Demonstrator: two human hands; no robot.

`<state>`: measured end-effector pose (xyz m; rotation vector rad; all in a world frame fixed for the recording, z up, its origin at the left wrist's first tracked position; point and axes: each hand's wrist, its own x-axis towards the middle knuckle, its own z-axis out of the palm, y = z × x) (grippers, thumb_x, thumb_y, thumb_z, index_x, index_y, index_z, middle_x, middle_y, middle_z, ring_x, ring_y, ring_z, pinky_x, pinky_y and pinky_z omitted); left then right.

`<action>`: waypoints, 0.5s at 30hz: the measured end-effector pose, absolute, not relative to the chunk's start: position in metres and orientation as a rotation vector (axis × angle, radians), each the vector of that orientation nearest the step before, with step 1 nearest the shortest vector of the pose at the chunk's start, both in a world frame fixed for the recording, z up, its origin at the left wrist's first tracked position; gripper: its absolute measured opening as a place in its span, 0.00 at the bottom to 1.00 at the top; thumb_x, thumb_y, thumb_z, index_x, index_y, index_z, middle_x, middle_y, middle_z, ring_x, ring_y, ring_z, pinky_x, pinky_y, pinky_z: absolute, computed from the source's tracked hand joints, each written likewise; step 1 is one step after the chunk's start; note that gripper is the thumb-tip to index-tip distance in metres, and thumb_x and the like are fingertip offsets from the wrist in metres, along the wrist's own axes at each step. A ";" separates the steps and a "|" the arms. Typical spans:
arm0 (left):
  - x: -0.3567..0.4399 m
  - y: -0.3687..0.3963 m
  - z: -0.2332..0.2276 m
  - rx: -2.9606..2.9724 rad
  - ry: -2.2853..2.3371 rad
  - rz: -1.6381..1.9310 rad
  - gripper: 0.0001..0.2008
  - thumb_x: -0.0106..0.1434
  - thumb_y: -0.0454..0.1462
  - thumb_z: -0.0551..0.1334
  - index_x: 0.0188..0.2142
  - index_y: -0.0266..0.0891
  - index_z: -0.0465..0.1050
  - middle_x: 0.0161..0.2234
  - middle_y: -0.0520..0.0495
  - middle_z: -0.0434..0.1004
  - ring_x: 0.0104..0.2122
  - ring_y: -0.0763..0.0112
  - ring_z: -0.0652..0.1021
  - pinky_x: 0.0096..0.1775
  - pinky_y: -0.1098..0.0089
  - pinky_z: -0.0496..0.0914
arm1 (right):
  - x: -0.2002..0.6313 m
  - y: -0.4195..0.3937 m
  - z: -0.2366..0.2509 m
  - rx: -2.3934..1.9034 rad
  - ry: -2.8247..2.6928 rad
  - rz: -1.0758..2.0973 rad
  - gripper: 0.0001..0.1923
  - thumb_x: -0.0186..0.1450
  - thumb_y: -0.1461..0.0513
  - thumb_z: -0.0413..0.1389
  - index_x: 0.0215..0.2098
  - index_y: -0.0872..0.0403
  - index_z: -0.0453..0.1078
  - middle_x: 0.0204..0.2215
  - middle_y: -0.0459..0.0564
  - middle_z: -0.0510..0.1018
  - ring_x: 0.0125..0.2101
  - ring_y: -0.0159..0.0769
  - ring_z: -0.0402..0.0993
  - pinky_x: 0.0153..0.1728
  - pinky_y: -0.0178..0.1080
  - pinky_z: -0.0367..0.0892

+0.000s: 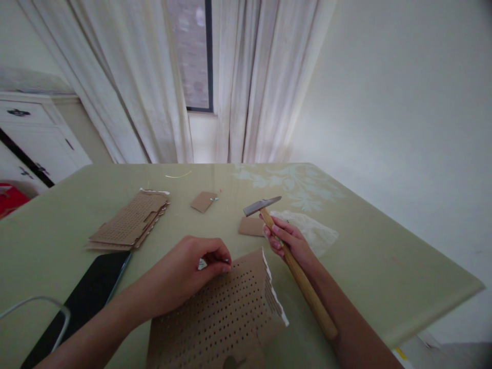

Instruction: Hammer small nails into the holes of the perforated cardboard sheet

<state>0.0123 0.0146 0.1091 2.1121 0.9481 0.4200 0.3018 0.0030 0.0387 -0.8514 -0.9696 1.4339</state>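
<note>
My right hand (290, 238) is wrapped round the upper part of a hammer's wooden handle. The hammer (303, 282) has its narrow metal head pointing away from me, above a small brown card (251, 226). My left hand (196, 271) is closed in a pinch over the far edge of a perforated cardboard piece (215, 318). Something tiny shows at its fingertips, too small to make out. Rows of small holes cover the cardboard, and its right edge is torn and white. The near end of the cardboard runs out of view.
A stack of perforated cardboard sheets (130, 220) lies at the left, beside a dark flat device (88, 292) and a pale cable (34, 299). Farther back is a brown tag (203, 201). A clear plastic bag (321, 233) lies behind my right hand. Curtains (146, 77) hang beyond the table (384, 256).
</note>
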 end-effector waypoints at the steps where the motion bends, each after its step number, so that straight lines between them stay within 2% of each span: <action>1: 0.012 0.015 0.109 2.103 0.941 0.425 0.06 0.69 0.42 0.68 0.37 0.46 0.84 0.34 0.56 0.87 0.35 0.68 0.83 0.39 0.70 0.72 | 0.301 -0.001 0.043 -0.856 -0.992 1.431 0.17 0.65 0.56 0.69 0.51 0.53 0.81 0.35 0.47 0.75 0.22 0.24 0.60 0.16 0.28 0.56; 4: 0.013 0.016 0.107 2.073 0.904 0.431 0.07 0.69 0.41 0.68 0.36 0.45 0.85 0.34 0.54 0.88 0.36 0.67 0.84 0.40 0.70 0.73 | 0.300 -0.018 0.064 -0.916 -1.151 1.387 0.19 0.71 0.55 0.64 0.58 0.48 0.77 0.37 0.46 0.73 0.22 0.25 0.61 0.17 0.29 0.55; 7: 0.013 0.017 0.105 2.068 0.865 0.466 0.06 0.68 0.39 0.68 0.37 0.44 0.85 0.35 0.54 0.88 0.36 0.68 0.84 0.41 0.71 0.74 | 0.298 -0.041 0.100 -1.096 -1.521 1.238 0.19 0.77 0.54 0.56 0.63 0.48 0.74 0.32 0.45 0.73 0.22 0.27 0.60 0.20 0.31 0.56; 9: 0.013 0.017 0.105 2.067 0.858 0.483 0.05 0.67 0.38 0.69 0.36 0.44 0.85 0.34 0.54 0.88 0.35 0.68 0.84 0.39 0.71 0.74 | 0.295 -0.057 0.129 -1.226 -1.914 1.025 0.19 0.79 0.57 0.54 0.65 0.48 0.74 0.33 0.47 0.77 0.29 0.33 0.69 0.30 0.35 0.66; 11: 0.014 0.018 0.105 2.059 0.859 0.482 0.04 0.65 0.37 0.69 0.35 0.43 0.85 0.32 0.54 0.87 0.34 0.67 0.84 0.38 0.71 0.73 | 0.290 -0.069 0.156 -1.301 -2.228 0.784 0.21 0.79 0.60 0.52 0.68 0.46 0.71 0.43 0.51 0.82 0.42 0.40 0.75 0.44 0.40 0.70; 15: 0.015 0.019 0.102 2.038 0.848 0.497 0.05 0.65 0.39 0.69 0.36 0.42 0.86 0.33 0.52 0.88 0.36 0.65 0.85 0.39 0.70 0.74 | 0.274 -0.084 0.184 -1.420 -2.270 0.486 0.23 0.81 0.60 0.48 0.72 0.45 0.64 0.50 0.51 0.83 0.47 0.42 0.78 0.51 0.45 0.70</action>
